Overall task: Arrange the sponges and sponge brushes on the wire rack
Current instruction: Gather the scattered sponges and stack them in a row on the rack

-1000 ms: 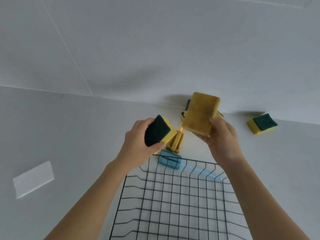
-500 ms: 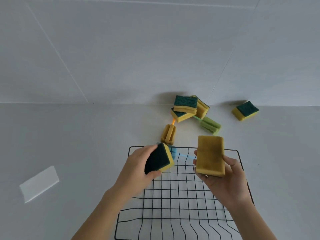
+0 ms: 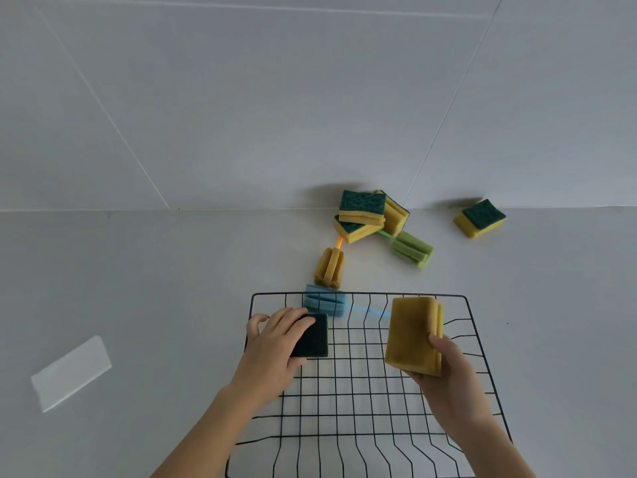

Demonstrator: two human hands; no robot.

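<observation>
A black wire rack (image 3: pixel 358 391) lies on the grey surface before me. My left hand (image 3: pixel 275 343) presses a sponge (image 3: pixel 312 336), dark green side up, flat onto the rack's far left corner. My right hand (image 3: pixel 451 377) holds a yellow sponge (image 3: pixel 412 334) upright above the rack's right side. A blue sponge brush (image 3: pixel 324 301) lies across the rack's far edge. Beyond the rack lie a yellow sponge brush (image 3: pixel 330 265), a green sponge brush (image 3: pixel 412 249) and a pile of three yellow-green sponges (image 3: pixel 362 210).
One more yellow-green sponge (image 3: pixel 479 218) sits alone at the far right, by the wall. A white rectangular piece (image 3: pixel 70 372) lies on the surface to the left. The tiled wall (image 3: pixel 275 98) rises just behind the pile.
Both hands came down and toward me from the pile to the rack. The left sponge went from tilted in the air to flat on the rack's far left corner.
</observation>
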